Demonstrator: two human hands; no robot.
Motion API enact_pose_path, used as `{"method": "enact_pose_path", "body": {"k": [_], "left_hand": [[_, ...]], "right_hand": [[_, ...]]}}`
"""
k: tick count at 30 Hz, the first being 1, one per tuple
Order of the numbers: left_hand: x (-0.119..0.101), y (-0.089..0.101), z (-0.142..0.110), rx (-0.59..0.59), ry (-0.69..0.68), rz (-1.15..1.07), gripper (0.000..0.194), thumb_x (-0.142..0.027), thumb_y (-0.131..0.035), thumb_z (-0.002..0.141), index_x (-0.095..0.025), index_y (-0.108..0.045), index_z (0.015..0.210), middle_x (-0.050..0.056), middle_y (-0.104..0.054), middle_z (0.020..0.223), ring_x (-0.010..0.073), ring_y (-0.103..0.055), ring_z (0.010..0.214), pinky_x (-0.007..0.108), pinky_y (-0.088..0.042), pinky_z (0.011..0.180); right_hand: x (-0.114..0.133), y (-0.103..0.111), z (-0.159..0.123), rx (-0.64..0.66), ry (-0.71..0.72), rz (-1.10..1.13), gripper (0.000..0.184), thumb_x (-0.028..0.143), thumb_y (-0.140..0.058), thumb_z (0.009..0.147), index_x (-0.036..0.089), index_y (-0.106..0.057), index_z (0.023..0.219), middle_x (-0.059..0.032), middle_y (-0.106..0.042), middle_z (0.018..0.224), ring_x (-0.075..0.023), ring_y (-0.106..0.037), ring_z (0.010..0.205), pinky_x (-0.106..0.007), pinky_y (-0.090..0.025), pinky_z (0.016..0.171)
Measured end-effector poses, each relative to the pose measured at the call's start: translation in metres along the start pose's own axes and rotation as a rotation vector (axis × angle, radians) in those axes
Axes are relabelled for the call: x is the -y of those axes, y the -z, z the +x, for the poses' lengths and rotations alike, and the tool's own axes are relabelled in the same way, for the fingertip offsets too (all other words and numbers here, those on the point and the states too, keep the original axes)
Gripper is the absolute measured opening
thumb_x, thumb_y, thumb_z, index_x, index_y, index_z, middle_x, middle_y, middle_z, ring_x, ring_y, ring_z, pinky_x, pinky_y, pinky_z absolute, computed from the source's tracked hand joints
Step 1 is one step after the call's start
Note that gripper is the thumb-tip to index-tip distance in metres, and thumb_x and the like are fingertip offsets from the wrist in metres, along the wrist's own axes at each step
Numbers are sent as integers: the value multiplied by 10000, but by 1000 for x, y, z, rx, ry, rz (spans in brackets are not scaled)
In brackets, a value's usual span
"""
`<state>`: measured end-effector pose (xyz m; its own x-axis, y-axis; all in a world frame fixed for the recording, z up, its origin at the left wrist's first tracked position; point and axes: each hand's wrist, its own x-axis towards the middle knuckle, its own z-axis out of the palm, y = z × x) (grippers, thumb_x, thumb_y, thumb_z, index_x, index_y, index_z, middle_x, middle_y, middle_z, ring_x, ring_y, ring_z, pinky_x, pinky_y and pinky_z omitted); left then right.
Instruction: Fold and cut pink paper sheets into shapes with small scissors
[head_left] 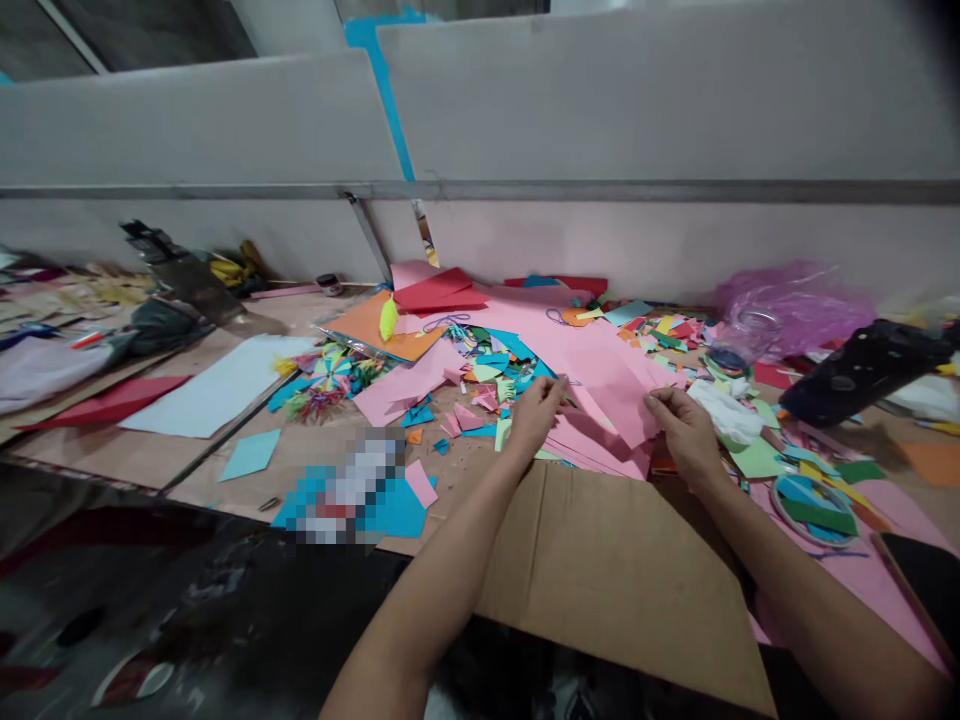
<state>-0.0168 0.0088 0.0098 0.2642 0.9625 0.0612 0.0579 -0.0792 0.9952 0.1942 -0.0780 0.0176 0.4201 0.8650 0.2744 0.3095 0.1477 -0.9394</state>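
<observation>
A sheet of pink paper [626,385] is held up between my hands, one edge bent over. My left hand [534,415] pinches near its left edge; the fingertips partly hide the contact. At the right edge, the thumb and fingers of my right hand [684,428] are closed on the paper. Under and in front of it lie more pink sheets [592,450]. A brown cardboard sheet [607,560] extends below my forearms over the table's front edge. Coloured paper scraps [491,365] are heaped just beyond my left hand.
Left stand white paper [217,385], a blue card [405,508] and tinsel-like decorations [330,375]. A dark bottle [862,370], a pink plastic bag [795,310] and a tape roll [815,510] are at right. A grey-white partition [660,100] rises behind the table.
</observation>
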Motion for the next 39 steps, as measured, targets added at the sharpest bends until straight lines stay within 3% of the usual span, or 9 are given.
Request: {"method": "enact_pose_path", "body": {"k": [4,9,13,17,19,24,30,36,39], "left_hand": [[-6,-21,-12,272,95,-83,507,-675,-559,811,-170,-596,789,53,-661,727,150,-599,604,248,-416,528],[-1,-28,-10,132,29,-147,509,-667,-616,764,-174,-568,644,12,-584,553,134,-548,531,256,-400,558],[5,-17,-3,55,24,-158,509,-652,-605,778,-174,-575,605,24,-587,520,135,-521,501,264,-383,553],[4,-12,-2,56,64,-184,516,-664,-609,767,-173,-582,612,32,-604,528,144,-532,500,264,-379,547],[3,-14,-5,67,69,-170,527,-662,-602,778,-173,-571,584,40,-609,534,149,-539,510,271,-387,559],[0,-23,-15,137,61,-228,503,-641,-641,768,-174,-570,595,20,-595,569,147,-536,559,273,-392,586],[-11,-20,-14,181,165,-715,458,-605,-552,825,-168,-612,702,43,-635,648,177,-600,615,316,-478,641],[-12,-6,-11,275,262,-935,56,-183,-655,633,-158,-606,648,43,-685,698,218,-675,765,416,-507,835],[-7,-5,-10,405,219,-913,290,-96,-667,568,-177,-664,847,62,-736,949,259,-673,997,429,-463,926]], "right_hand": [[7,-3,-4,26,5,59,259,469,-697,794,216,-641,782,7,-567,734,-144,-485,647,-265,-393,584],[4,-5,-6,125,-20,44,285,486,-719,769,209,-661,802,0,-594,734,-146,-490,631,-263,-392,548],[-2,2,-1,33,-52,15,293,509,-683,801,220,-656,842,17,-561,672,-147,-465,572,-278,-421,527],[1,10,5,-81,143,-175,246,464,-653,836,230,-707,890,-54,-665,916,-226,-586,884,-362,-489,781],[4,9,4,-41,186,-217,257,460,-641,848,235,-727,939,-73,-661,1059,-242,-574,1008,-379,-471,858],[4,-3,-5,228,-97,92,410,476,-735,774,225,-672,1092,2,-609,801,-159,-550,713,-280,-450,624],[12,-9,-10,236,-355,400,362,392,-844,661,241,-694,954,11,-679,834,-142,-601,687,-259,-482,610],[26,-9,-15,330,-551,632,344,294,-847,665,241,-698,970,-9,-731,901,-157,-678,741,-260,-556,644],[25,-9,-15,325,-542,603,307,309,-814,708,261,-686,983,-10,-741,927,-165,-693,761,-263,-569,647]]}}
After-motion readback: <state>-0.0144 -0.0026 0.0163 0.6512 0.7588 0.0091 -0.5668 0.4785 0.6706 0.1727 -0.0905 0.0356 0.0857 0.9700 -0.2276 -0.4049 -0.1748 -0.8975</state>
